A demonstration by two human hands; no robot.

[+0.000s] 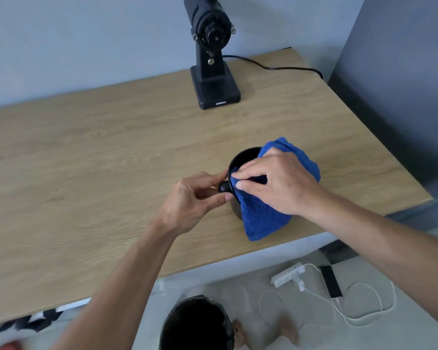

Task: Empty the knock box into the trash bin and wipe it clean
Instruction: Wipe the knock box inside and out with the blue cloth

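Observation:
The black knock box (pixel 244 157) stands upright on the wooden table (pixel 99 157), near its front right edge. My left hand (pixel 192 198) grips the black knob end of its bar on the left side. My right hand (pixel 276 181) presses a blue cloth (pixel 261 218) over the box's near rim; the cloth drapes down the front and bunches behind my hand. Much of the box's body is hidden by the cloth and hands. On the floor below the table's edge, the black trash bin (pixel 197 324) stands with its mouth open.
A black coffee grinder (pixel 213 59) stands at the back of the table, its cable (pixel 271 66) running off the right. On the floor to the right lie a white power strip (pixel 287 274), white cables and a dark phone (pixel 331 281). My feet show beside the bin.

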